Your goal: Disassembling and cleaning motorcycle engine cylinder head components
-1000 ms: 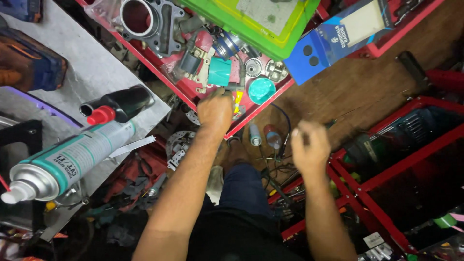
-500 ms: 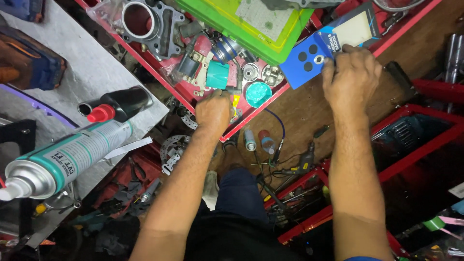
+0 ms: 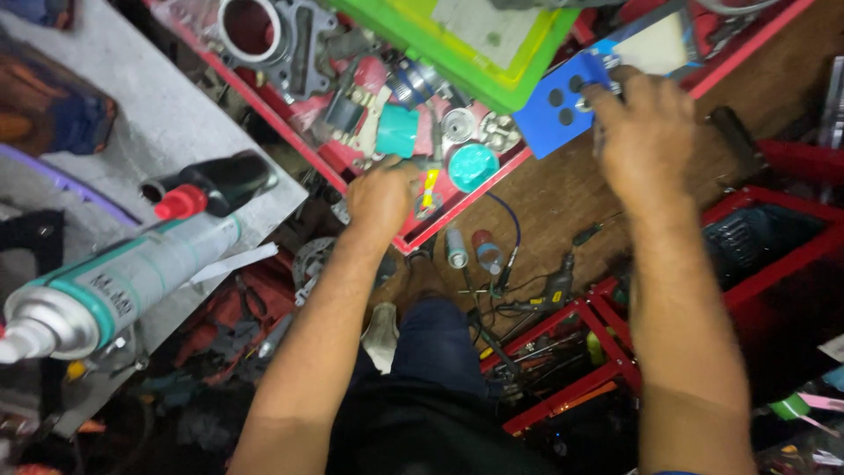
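Left hand (image 3: 380, 195): curled at the corner of the red tray (image 3: 457, 204), fingers closed around a small tool with a yellow handle (image 3: 429, 186). A teal cap (image 3: 472, 164) lies just right of this hand; a teal cup (image 3: 397, 132) sits just above it. An engine cylinder (image 3: 272, 35) rests further up and left.

Right hand (image 3: 646, 141): palm down, fingers on the blue card (image 3: 554, 110), which lies on the tray's edge under the green bin (image 3: 440, 40). Whether it grips the card cannot be determined.

A spray can (image 3: 114, 281) lies well left of the left forearm.
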